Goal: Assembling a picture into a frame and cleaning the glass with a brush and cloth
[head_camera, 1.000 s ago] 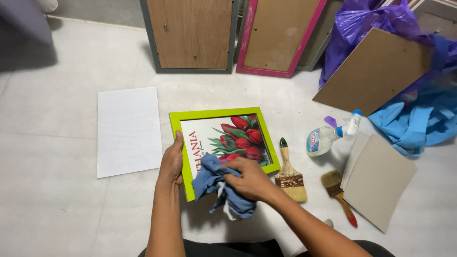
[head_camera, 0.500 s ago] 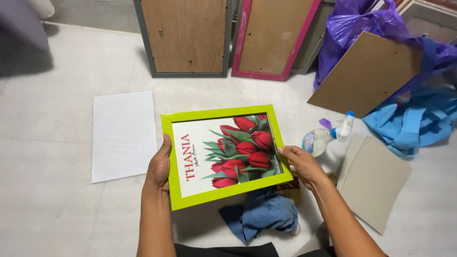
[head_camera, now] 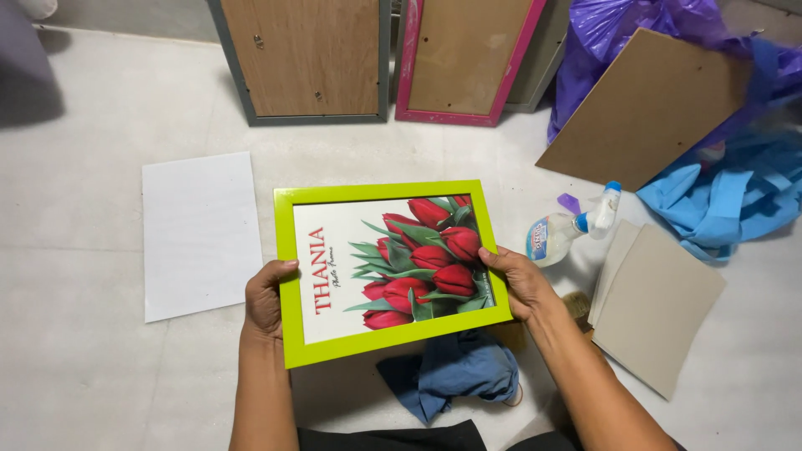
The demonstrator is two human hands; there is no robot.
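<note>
Lime-green frame [head_camera: 386, 269], held flat above the pale floor [head_camera: 83, 250] between two bare hands. The left hand [head_camera: 265, 298] grips the frame's left edge: its thumb lies over the green border and the remaining fingers are hidden beneath, so the hand is clamped on the frame. The right hand [head_camera: 520, 284] grips the right edge in the same way, thumb across the border near the picture, the other fingers curled under and out of sight. The frame shows a print of red tulips with green leaves on a white ground; its near edge tilts slightly toward the wearer.

Directly below the frame, on the floor, lies a crumpled blue cloth [head_camera: 455, 372]. Left of the frame, apart from it, lies a white sheet [head_camera: 199, 234]. Right of the right hand lies a spray bottle [head_camera: 568, 227] on its side, and just beyond it a stack of grey boards [head_camera: 660, 305]. A brush [head_camera: 576, 307] is partly hidden behind the right wrist. Farther back, a grey frame [head_camera: 305, 58] and a pink frame [head_camera: 468, 58] lean with their brown backs outward; a brown board [head_camera: 643, 108] rests against purple and blue bags [head_camera: 718, 200].
</note>
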